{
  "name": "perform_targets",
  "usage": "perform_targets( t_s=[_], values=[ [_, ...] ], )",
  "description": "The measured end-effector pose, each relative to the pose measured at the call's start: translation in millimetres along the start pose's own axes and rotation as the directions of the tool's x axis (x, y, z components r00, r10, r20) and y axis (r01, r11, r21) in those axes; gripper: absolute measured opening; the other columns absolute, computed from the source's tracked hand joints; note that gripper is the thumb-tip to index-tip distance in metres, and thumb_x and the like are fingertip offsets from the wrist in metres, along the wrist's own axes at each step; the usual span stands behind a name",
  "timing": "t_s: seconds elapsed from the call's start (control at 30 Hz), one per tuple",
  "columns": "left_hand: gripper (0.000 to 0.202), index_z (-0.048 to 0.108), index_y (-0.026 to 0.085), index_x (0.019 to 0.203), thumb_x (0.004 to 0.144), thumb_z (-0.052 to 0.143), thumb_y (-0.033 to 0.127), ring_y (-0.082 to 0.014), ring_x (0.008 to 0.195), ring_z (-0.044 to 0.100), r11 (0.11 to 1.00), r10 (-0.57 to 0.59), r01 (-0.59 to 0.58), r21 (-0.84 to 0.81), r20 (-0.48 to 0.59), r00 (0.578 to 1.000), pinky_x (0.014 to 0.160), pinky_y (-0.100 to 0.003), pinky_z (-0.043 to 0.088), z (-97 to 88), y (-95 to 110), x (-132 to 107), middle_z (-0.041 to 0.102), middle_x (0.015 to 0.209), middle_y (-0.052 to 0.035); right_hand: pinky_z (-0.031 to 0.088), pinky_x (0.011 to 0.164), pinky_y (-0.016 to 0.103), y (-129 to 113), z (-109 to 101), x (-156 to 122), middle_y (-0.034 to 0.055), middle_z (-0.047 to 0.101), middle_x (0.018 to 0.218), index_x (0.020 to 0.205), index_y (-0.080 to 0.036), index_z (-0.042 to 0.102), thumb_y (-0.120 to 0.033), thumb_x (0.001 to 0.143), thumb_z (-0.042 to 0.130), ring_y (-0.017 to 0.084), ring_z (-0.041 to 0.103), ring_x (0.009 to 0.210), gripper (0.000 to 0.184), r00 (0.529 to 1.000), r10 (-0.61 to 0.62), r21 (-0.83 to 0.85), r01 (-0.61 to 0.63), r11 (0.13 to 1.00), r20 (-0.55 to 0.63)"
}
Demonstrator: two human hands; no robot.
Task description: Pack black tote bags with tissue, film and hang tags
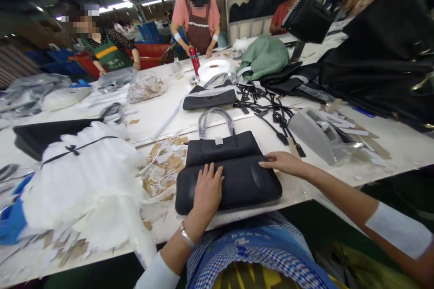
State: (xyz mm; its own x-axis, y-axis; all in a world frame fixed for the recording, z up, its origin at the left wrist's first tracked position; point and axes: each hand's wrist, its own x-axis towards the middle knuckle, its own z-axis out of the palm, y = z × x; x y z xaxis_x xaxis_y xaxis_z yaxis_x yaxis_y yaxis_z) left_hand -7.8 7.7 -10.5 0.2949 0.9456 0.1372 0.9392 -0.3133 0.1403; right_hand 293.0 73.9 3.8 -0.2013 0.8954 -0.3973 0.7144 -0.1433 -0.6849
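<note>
A black handbag point(240, 185) lies on the white table directly in front of me, its wide padded part toward me. Its two handles point(217, 119), wrapped in clear film, point away from me. My left hand point(208, 189) rests flat on the left half of the bag, fingers stretched out and slightly spread. At the bag's upper right edge, the fingertips of my right hand point(280, 162) touch the surface, the fingers extended. A tape dispenser point(315, 133) stands to the right of that hand. Paper tags with strings point(164, 162) are heaped left of the bag.
White foam sheets point(91, 180) tied with a black cord fill the left side. Black straps point(267, 108) and another black bag point(210, 98) lie beyond. Large black bags point(383, 58) pile up at right. A roll of white material point(213, 68) sits farther back. Several co-workers stand across the table.
</note>
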Motion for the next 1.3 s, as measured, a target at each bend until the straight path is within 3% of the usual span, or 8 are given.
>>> perform_targets(
  t_s=[0.1, 0.2, 0.33, 0.47, 0.63, 0.87, 1.07, 1.3],
  values=[
    [0.046, 0.052, 0.021, 0.137, 0.097, 0.041, 0.042, -0.0349, 0.139, 0.038, 0.998, 0.005, -0.008, -0.070, -0.052, 0.999, 0.112, -0.059, 0.031, 11.8, 21, 8, 0.047, 0.147, -0.0157, 0.046, 0.092, 0.039, -3, -4, 1, 0.0098, 0.074, 0.095, 0.085, -0.017, 0.075, -0.065, 0.070, 0.069, 0.033, 0.064, 0.101, 0.051, 0.999, 0.018, 0.043, -0.020, 0.999, 0.050],
    [0.049, 0.049, 0.023, 0.139, 0.097, 0.041, 0.045, -0.0330, 0.140, 0.035, 0.994, 0.011, -0.020, -0.104, -0.089, 0.996, 0.115, -0.059, 0.026, 15.3, 26, 11, 0.045, 0.148, -0.0139, 0.042, 0.100, 0.040, -8, -7, 2, 0.0107, 0.074, 0.096, 0.078, -0.016, 0.075, -0.062, 0.064, 0.075, 0.034, 0.061, 0.108, 0.048, 0.990, 0.060, 0.181, -0.083, 0.980, 0.126],
    [0.049, 0.048, 0.024, 0.141, 0.096, 0.043, 0.043, -0.0317, 0.142, 0.034, 0.993, 0.017, -0.032, -0.117, -0.126, 0.992, 0.116, -0.058, 0.025, 16.0, 22, 8, 0.044, 0.149, -0.0130, 0.036, 0.108, 0.041, -16, -11, -1, 0.0121, 0.071, 0.114, 0.085, -0.017, 0.076, -0.052, 0.060, 0.081, 0.032, 0.056, 0.119, 0.044, 0.964, 0.021, 0.388, -0.127, 0.913, 0.265],
    [0.050, 0.047, 0.024, 0.141, 0.095, 0.045, 0.043, -0.0317, 0.142, 0.033, 0.990, 0.012, -0.033, -0.138, -0.152, 0.988, 0.116, -0.059, 0.025, 18.3, 21, 5, 0.043, 0.150, -0.0123, 0.030, 0.113, 0.043, -18, -11, -11, 0.0098, 0.069, 0.119, 0.093, -0.020, 0.076, -0.051, 0.070, 0.076, 0.029, 0.053, 0.124, 0.039, 0.958, -0.043, 0.427, -0.085, 0.900, 0.282],
    [0.050, 0.046, 0.025, 0.142, 0.095, 0.045, 0.044, -0.0304, 0.142, 0.034, 0.984, 0.010, -0.038, -0.172, -0.160, 0.987, 0.117, -0.058, 0.025, 19.2, 19, 4, 0.043, 0.150, -0.0110, 0.053, 0.093, 0.037, -15, 0, -20, 0.0087, 0.067, 0.123, 0.102, -0.021, 0.071, -0.050, 0.078, 0.071, 0.026, 0.058, 0.119, 0.038, 0.962, -0.006, 0.549, -0.152, 0.822, 0.274],
    [0.049, 0.047, 0.025, 0.141, 0.096, 0.043, 0.045, -0.0302, 0.141, 0.036, 0.979, -0.018, -0.012, -0.205, -0.143, 0.989, 0.116, -0.057, 0.026, 15.1, 14, 9, 0.046, 0.148, -0.0118, 0.059, 0.084, 0.029, -21, 13, -17, 0.0096, 0.074, 0.101, 0.098, -0.015, 0.068, -0.039, 0.079, 0.073, 0.022, 0.071, 0.092, 0.030, 0.958, 0.094, 0.772, -0.274, 0.573, 0.271],
    [0.048, 0.048, 0.024, 0.141, 0.097, 0.041, 0.044, -0.0311, 0.139, 0.039, 0.978, -0.028, -0.006, -0.210, -0.160, 0.987, 0.115, -0.057, 0.029, 13.1, 14, 12, 0.047, 0.147, -0.0129, 0.060, 0.078, 0.027, -35, 8, -16, 0.0093, 0.075, 0.095, 0.099, -0.014, 0.068, -0.032, 0.080, 0.072, 0.021, 0.072, 0.088, 0.026, 0.971, 0.094, 0.795, -0.233, 0.560, 0.219],
    [0.049, 0.046, 0.024, 0.142, 0.097, 0.041, 0.043, -0.0295, 0.143, 0.033, 0.987, -0.021, -0.011, -0.158, -0.202, 0.979, 0.118, -0.056, 0.023, 23.1, 20, 8, 0.043, 0.150, -0.0106, 0.060, 0.073, 0.026, -18, 16, -13, 0.0102, 0.075, 0.092, 0.097, -0.012, 0.068, -0.027, 0.082, 0.068, 0.020, 0.072, 0.080, 0.022, 0.955, 0.154, 0.786, -0.296, 0.542, 0.254]
  ],
)
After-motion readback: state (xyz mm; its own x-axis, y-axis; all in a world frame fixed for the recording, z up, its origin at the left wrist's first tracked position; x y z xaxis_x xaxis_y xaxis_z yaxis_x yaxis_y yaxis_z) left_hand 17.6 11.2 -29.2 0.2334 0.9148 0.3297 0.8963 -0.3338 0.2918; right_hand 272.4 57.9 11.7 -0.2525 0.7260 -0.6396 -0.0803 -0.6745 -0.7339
